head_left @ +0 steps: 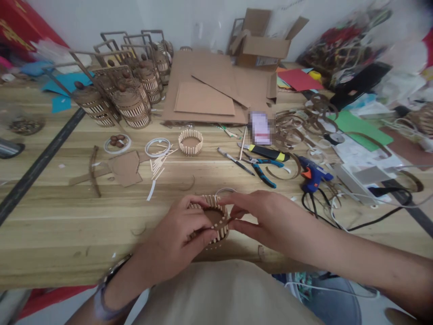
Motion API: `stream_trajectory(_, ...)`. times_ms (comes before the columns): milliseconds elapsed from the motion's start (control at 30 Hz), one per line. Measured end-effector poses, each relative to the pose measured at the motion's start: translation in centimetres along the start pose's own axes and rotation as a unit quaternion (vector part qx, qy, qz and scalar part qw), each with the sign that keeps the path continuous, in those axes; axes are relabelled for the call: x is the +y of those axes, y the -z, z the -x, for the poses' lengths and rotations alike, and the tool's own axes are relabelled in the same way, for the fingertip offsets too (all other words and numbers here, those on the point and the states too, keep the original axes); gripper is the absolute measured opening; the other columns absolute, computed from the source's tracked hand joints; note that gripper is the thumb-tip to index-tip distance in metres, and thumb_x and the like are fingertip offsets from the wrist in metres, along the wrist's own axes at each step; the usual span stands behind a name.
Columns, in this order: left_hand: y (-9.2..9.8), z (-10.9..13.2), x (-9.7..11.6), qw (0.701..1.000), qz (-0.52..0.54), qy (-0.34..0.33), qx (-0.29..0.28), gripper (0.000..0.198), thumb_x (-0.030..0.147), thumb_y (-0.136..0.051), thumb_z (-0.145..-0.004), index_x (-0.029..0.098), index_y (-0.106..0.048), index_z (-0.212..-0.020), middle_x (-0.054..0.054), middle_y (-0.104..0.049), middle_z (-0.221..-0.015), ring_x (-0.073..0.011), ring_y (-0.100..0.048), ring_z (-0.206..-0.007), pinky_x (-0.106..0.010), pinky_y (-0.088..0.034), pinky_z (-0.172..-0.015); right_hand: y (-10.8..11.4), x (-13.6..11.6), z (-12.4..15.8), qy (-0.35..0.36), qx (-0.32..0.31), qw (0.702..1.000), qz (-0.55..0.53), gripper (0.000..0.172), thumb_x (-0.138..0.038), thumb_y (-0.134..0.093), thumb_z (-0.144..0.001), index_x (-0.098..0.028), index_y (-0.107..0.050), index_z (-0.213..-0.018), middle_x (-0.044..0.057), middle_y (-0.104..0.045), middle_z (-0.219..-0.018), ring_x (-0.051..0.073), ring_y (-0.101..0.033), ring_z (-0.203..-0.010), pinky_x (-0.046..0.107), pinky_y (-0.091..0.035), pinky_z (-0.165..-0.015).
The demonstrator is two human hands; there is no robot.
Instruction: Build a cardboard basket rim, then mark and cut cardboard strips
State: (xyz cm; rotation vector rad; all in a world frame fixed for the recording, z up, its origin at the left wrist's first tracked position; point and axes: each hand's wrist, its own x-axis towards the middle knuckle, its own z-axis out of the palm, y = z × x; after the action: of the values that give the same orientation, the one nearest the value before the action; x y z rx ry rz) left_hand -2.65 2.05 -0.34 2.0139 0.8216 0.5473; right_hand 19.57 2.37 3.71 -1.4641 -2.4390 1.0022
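Here, the left hand [182, 225] is closed on the left side of a small round basket [214, 217], close to the front of the table [67, 243]. The right hand [265, 216] pinches its right rim. Farther back, another basket [191, 150] stands beside loose sticks [157, 166].

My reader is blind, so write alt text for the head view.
A left hand holds a round stick-walled basket at a wooden worktable, a right hand at its rim. Beyond are a similar basket, pliers and a glue gun.
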Motion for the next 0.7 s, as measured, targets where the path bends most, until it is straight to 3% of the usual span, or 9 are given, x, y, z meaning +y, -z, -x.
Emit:
stream_trajectory(167, 0.5, 0.3, -0.3, 1.000, 0.007, 0.000, -0.008, 0.022, 0.025, -0.054, -0.098, 0.022, -0.063, -0.078, -0.001, -0.069, -0.084, -0.0236, -0.053, -0.114, -0.036, -0.044, -0.094, 0.5, 0.5, 0.2, -0.020, -0.020, 0.999, -0.046, 0.021, -0.018, -0.062, -0.090, -0.021, -0.068, -0.110, 0.003, -0.077, -0.094, 0.019, -0.071, -0.085, 0.028, -0.048, -0.071)
stream_trajectory(333, 0.6, 0.2, -0.1, 1.000, 0.006, -0.015, -0.027, 0.028, 0.030, -0.053, -0.100, 0.022, -0.060, -0.074, -0.001, -0.064, -0.074, -0.0246, -0.056, -0.112, -0.038, -0.044, -0.097, 0.7, 0.7, 0.1, 0.008, -0.027, 0.998, -0.059, 0.022, -0.014, -0.061, -0.089, -0.022, -0.070, -0.107, 0.001, -0.076, -0.087, 0.018, -0.069, -0.080, 0.026, -0.045, -0.067)
stream_trajectory(567, 0.9, 0.2, 0.0, 0.998, 0.006, -0.049, -0.049, 0.030, 0.031, -0.051, -0.101, 0.022, -0.059, -0.073, 0.002, -0.059, -0.068, -0.0201, -0.062, -0.090, -0.042, -0.041, -0.104, 0.9, 0.7, -0.1, 0.047, -0.057, 0.995, -0.061, 0.016, -0.016, -0.059, -0.090, -0.021, -0.074, -0.096, 0.003, -0.076, -0.085, 0.017, -0.066, -0.077, 0.026, -0.044, -0.068)
stream_trajectory(700, 1.2, 0.2, 0.0, 0.997, -0.005, -0.045, -0.058, 0.024, 0.030, -0.052, -0.100, 0.022, -0.065, -0.081, 0.000, -0.065, -0.075, -0.0232, -0.060, -0.103, -0.043, -0.041, -0.104, 0.9, 0.2, -0.1, 0.050, -0.060, 0.997, -0.014, 0.017, -0.014, -0.058, -0.089, -0.019, -0.075, -0.091, 0.003, -0.075, -0.081, 0.018, -0.065, -0.077, 0.027, -0.043, -0.066)
